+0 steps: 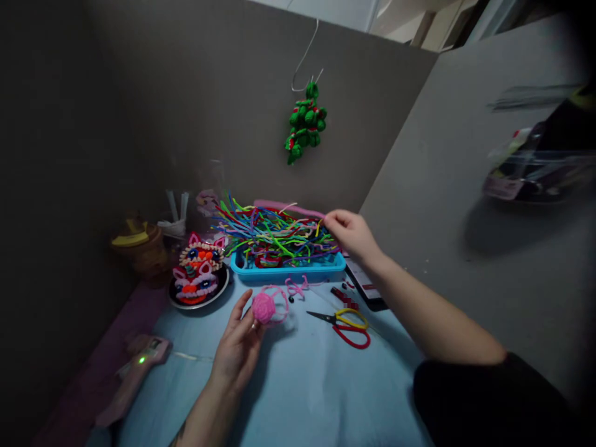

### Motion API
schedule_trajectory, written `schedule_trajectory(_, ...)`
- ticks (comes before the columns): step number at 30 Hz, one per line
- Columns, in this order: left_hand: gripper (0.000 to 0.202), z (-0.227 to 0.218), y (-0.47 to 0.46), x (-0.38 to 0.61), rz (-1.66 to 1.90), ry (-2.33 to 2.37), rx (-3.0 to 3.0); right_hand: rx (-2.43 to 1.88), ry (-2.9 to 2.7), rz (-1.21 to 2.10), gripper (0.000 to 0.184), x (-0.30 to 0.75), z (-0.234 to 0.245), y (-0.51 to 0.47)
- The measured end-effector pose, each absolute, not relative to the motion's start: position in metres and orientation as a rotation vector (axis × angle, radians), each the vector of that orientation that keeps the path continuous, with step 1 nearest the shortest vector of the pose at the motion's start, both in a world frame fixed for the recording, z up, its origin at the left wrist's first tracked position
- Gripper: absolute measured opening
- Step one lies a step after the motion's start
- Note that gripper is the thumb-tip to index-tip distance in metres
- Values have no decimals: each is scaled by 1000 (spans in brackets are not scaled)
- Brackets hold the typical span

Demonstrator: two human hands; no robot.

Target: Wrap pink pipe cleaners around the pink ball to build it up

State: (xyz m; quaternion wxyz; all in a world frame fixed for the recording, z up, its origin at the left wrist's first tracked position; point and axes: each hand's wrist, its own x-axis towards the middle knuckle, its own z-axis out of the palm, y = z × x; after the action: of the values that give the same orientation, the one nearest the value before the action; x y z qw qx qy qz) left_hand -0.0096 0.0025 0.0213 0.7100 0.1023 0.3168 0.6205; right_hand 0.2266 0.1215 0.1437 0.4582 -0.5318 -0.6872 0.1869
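My left hand (239, 341) holds a round pink pipe-cleaner piece (264, 307) with a thin pink loop at its right side, above the blue cloth. Raised higher and to the right, my right hand (351, 233) pinches the end of a pink pipe cleaner (291, 207), which stretches leftward over the heap. Below it, many loose pipe cleaners (279, 233) in mixed colours fill a blue tray (288, 273). Between the hands on the cloth lie curled pink scraps (297, 287) and small black bits.
Yellow-and-red-handled scissors (351, 329) lie right of centre. A round dish (223, 290) with fuzzy animal faces (198, 279) stands left of the tray. A pink glue gun (139, 372) with a green light lies at front left. Green fuzzy ornaments (306, 121) hang on the wall.
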Motion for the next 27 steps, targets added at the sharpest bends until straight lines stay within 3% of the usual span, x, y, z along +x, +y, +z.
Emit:
schedule_trajectory(3, 40, 21, -2, -7, 1357, 710, 432, -1268, -1748, 735, 28, 202, 99, 60)
schedule_trajectory(7, 53, 13, -7, 0, 1386, 649, 643, -1210, -1933, 923, 23, 169, 47, 7)
schedule_trajectory(10, 44, 10, -7, 2, 1431, 765, 665, -1198, -1932, 1044, 21, 161, 27, -5)
schedule_trajectory(17, 45, 19, 6, -5, 1664, 830, 550, -1223, -1801, 1183, 24, 187, 30, 14)
schedule_trajectory(27, 53, 20, 17, -15, 1676, 883, 476, -1341, -1936, 1158, 21, 208, 39, 26)
